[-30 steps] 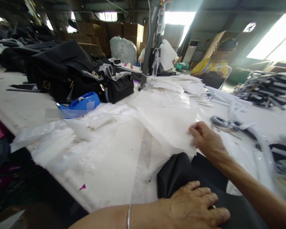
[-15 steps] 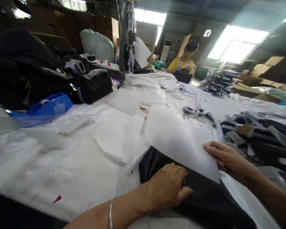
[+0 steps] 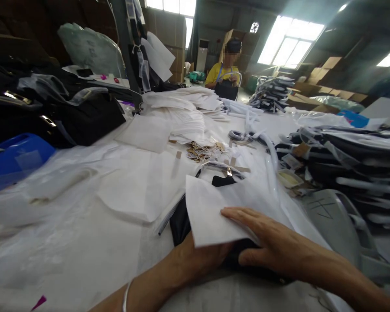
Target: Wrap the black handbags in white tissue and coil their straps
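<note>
A black bag [image 3: 180,223] lies in front of me on the table. Its handle with a gold buckle [image 3: 229,172] shows beyond a white sheet [image 3: 211,216] that covers part of the bag. My left hand [image 3: 199,253], with a bangle at the wrist, rests at the bag, and its fingers are hidden beneath the sheet. My right hand [image 3: 263,236] lies over the sheet with fingers stretched out flat, the thumb apart and low beside the dark bag.
Stacked white sheets [image 3: 188,108] and a pile of tags [image 3: 204,151] lie ahead. A blue tape dispenser [image 3: 22,154] and black bags [image 3: 87,117] are left. Wrapped black pieces [image 3: 351,169] and a grey plastic object [image 3: 331,229] are right. Farther back, a person in yellow [image 3: 224,76] sits.
My right hand has moved left with the white sheet, from the bag's right side to over my left hand. The sheet now covers my left fingers. The view has swung right.
</note>
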The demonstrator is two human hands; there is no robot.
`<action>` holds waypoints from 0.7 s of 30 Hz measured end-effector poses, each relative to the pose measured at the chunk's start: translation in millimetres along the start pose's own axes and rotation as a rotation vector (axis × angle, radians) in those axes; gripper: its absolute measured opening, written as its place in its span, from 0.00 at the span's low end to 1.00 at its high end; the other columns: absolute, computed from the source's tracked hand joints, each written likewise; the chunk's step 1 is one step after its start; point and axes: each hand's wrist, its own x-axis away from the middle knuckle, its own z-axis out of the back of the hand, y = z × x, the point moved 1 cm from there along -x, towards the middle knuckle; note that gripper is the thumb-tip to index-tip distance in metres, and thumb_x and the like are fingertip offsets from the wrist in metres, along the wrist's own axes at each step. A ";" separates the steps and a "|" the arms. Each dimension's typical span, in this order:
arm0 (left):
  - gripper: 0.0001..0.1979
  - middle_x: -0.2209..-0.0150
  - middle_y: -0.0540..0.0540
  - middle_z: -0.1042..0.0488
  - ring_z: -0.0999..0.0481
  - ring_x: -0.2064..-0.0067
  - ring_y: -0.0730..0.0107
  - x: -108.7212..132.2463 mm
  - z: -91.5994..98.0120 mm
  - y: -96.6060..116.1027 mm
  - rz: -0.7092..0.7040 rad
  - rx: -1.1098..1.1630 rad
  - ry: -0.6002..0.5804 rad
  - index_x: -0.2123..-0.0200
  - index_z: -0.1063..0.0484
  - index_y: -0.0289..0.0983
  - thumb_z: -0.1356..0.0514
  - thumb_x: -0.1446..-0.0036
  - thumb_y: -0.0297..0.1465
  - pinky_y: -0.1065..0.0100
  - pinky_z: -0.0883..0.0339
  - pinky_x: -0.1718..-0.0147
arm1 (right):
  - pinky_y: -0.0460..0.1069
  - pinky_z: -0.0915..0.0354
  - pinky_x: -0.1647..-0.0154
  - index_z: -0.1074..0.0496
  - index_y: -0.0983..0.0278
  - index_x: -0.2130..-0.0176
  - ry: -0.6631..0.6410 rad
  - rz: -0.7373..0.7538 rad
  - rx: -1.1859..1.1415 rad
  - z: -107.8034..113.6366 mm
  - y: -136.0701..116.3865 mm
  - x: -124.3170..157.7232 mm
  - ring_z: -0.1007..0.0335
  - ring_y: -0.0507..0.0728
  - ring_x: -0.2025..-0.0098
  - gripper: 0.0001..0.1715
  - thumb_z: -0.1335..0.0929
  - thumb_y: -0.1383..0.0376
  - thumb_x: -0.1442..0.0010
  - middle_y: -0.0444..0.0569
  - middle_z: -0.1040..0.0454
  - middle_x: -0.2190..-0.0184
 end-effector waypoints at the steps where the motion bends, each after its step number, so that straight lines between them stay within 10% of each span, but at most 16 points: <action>1: 0.17 0.48 0.45 0.24 0.23 0.50 0.68 -3.5 2.5 0.4 -0.002 0.054 0.001 0.43 0.33 0.37 0.48 0.33 0.32 0.68 0.27 0.52 | 0.58 0.42 0.35 0.39 0.53 0.35 -0.031 -0.041 -0.045 -4.7 3.9 1.2 0.38 0.62 0.36 0.43 0.27 0.60 0.46 0.49 0.35 0.36; 8: 0.16 0.53 0.44 0.25 0.25 0.51 0.63 -7.9 4.4 4.6 0.213 0.278 -0.038 0.48 0.33 0.38 0.41 0.39 0.27 0.61 0.28 0.50 | 0.51 0.30 0.57 0.25 0.57 0.59 0.264 -0.220 -0.172 2.1 25.8 7.2 0.25 0.58 0.61 0.11 0.34 0.58 0.40 0.44 0.20 0.63; 14: 0.05 0.65 0.46 0.26 0.26 0.62 0.67 -2.4 -8.0 10.2 0.054 0.162 -0.029 0.64 0.32 0.36 0.46 0.35 0.26 0.65 0.28 0.59 | 0.51 0.38 0.65 0.29 0.57 0.66 0.745 -0.123 0.340 20.1 -4.5 20.9 0.29 0.58 0.68 0.10 0.37 0.59 0.38 0.48 0.24 0.69; 21: 0.08 0.67 0.47 0.24 0.23 0.66 0.65 10.6 -2.9 20.0 0.010 0.123 -0.016 0.64 0.30 0.36 0.47 0.33 0.29 0.65 0.27 0.65 | 0.51 0.40 0.68 0.28 0.60 0.69 0.246 -0.139 0.471 -41.9 -20.4 -11.1 0.30 0.59 0.67 0.13 0.36 0.77 0.45 0.49 0.25 0.69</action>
